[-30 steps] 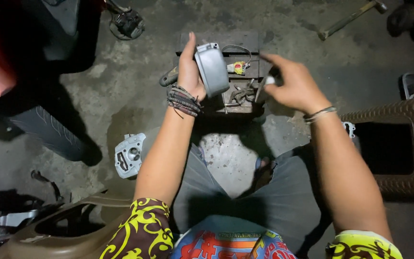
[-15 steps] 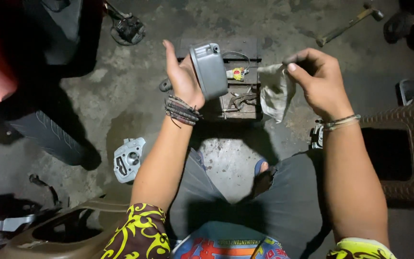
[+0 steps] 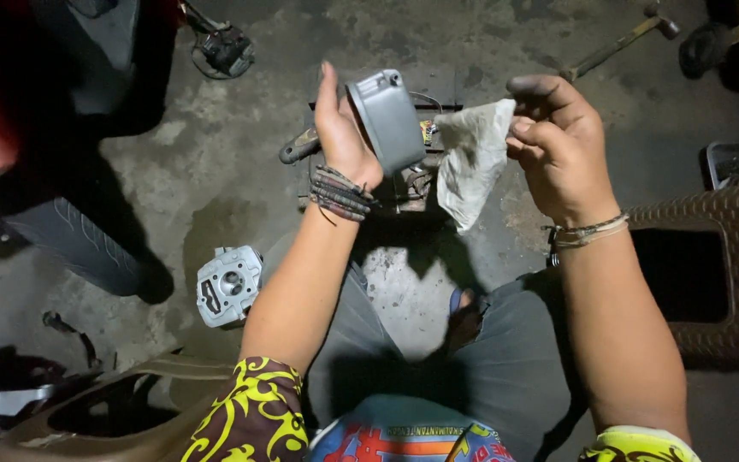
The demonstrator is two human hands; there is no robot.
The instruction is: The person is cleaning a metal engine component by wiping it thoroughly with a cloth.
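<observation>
Up in front of the person, the left hand held a grey metal engine part, a boxy cast cover with rounded corners. The palm lay against the part's left side with the fingers pointing straight up, and the thumb seemed to be tucked behind it, so the grip looked like a light clamp rather than a closed fist. Holding it that way probably left the right-hand face bare and easy to reach. The part stood nearly upright, its long axis running up and down with the top leaning a little to the left; a small boss showed on its upper end.

The right hand was closed in a pinch on a dirty white rag, dark-smudged fingertips gripping its upper edge while the rest hung loose. The rag's left edge came just beside the grey part, perhaps touching it; the frame did not settle that.

Both hands were raised clear of the concrete floor. Below them sat a dark tray of small tools, mostly hidden by the hands. A silvery cylinder block rested on the floor beside the left forearm, and a brown woven plastic stool stood at the right elbow. A hammer lay well apart at the top right.
</observation>
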